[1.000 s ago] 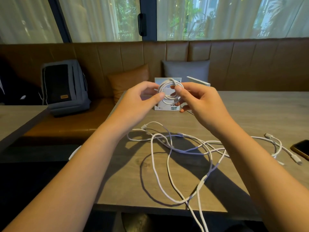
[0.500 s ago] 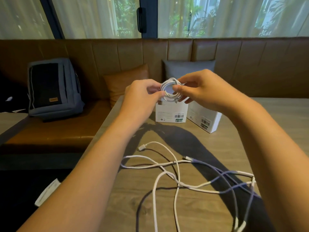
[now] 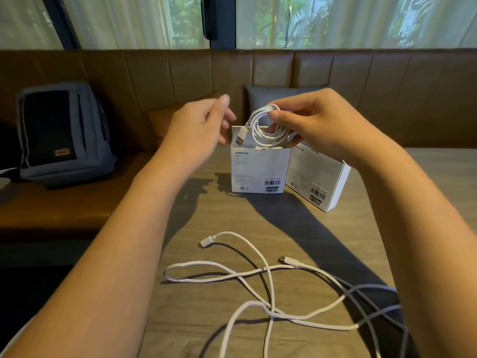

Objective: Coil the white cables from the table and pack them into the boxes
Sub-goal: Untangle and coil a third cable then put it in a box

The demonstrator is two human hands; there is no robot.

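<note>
My right hand (image 3: pixel 317 122) pinches a coiled white cable (image 3: pixel 260 125) just above the open top of a white box (image 3: pixel 258 171) that stands upright on the wooden table (image 3: pixel 206 326). The coil's USB plug (image 3: pixel 238 139) hangs down at the box's opening. My left hand (image 3: pixel 198 127) is beside the coil on the left, fingers apart, holding nothing. A second white box (image 3: pixel 320 179) stands to the right of the first, partly behind my right hand. Loose white cables (image 3: pixel 268 288) lie tangled on the table nearer to me.
A grey backpack (image 3: pixel 62 130) sits on the brown bench at the left. Cushions rest against the bench back behind the boxes. Curtained windows run along the top. The table's left edge runs diagonally past my left forearm.
My left hand has let go of the coil and moved left. My right hand alone now holds the coil, with its plug hanging free at the box opening. The view has moved closer to the boxes.
</note>
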